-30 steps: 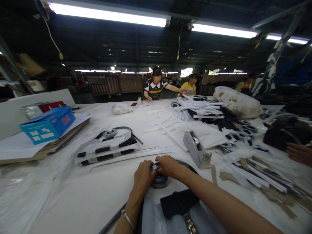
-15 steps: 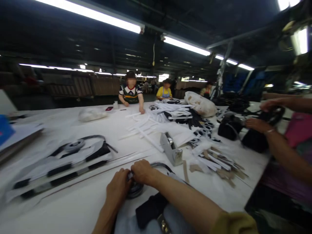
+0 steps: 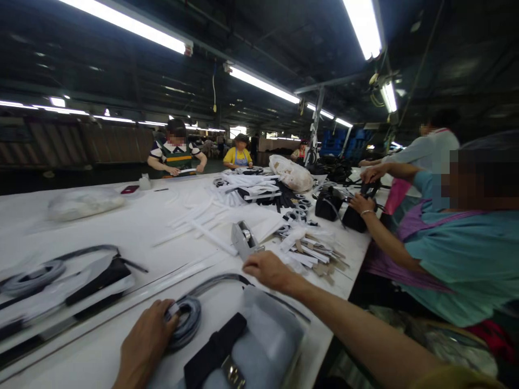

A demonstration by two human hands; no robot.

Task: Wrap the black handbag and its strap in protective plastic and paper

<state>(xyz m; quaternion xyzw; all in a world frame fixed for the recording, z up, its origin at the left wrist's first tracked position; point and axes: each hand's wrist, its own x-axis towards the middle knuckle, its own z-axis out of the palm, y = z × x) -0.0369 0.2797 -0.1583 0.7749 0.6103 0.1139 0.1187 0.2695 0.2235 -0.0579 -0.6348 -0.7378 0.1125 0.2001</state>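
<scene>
My left hand (image 3: 152, 327) grips the left side of a coiled dark strap (image 3: 193, 324), its fingers at a small white patch wrapped on the coil. My right hand (image 3: 270, 270) is at the front end of a metal tape dispenser (image 3: 240, 243), fingers pinched together; what they hold, if anything, is too small to make out. Nearest me lies a bag under pale translucent wrapping (image 3: 275, 329), with a black tab (image 3: 219, 346) and a shiny metal clasp (image 3: 233, 373). A dark curved strap (image 3: 227, 278) arcs behind the coil.
More wrapped strap parts (image 3: 97, 281) lie at left. White strips (image 3: 211, 232), brown and white scraps (image 3: 316, 254) and a plastic sack (image 3: 292, 173) cover the table's middle and right. A co-worker (image 3: 466, 243) handles black bags (image 3: 354, 219) at the right edge; others work across the table.
My right hand has left the coil and moved right to the tape dispenser. My left hand stays on the coil. The view has turned right.
</scene>
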